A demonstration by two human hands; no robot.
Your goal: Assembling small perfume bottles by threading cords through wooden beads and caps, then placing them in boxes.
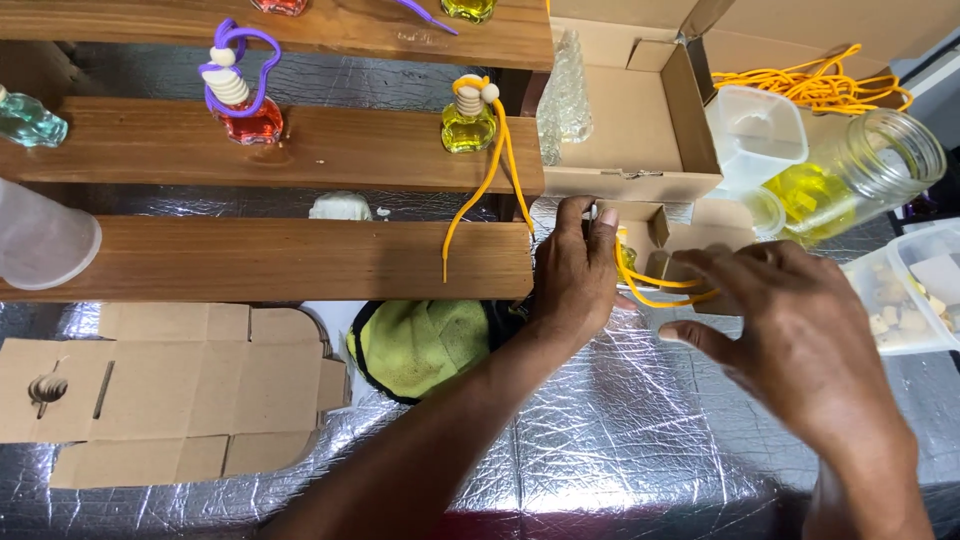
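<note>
Head view: both hands at a small cardboard box, tucking in a yellow cord.

Left hand [575, 265] pinches the small box [650, 235] by its open flap, just below the big carton [630, 130]. Right hand [790, 320] is spread, fingertips pressing the yellow cord [650, 285] toward the opening; what the cord is tied to is hidden. Best done with the flap steadied and the loop gathered first, I'd judge.

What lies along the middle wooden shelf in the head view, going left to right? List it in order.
Pale blue-green bottle → red bottle with purple cord → yellow bottle with orange cord → clear ridged cone-shaped bottles, just past the shelf's right end.
</note>
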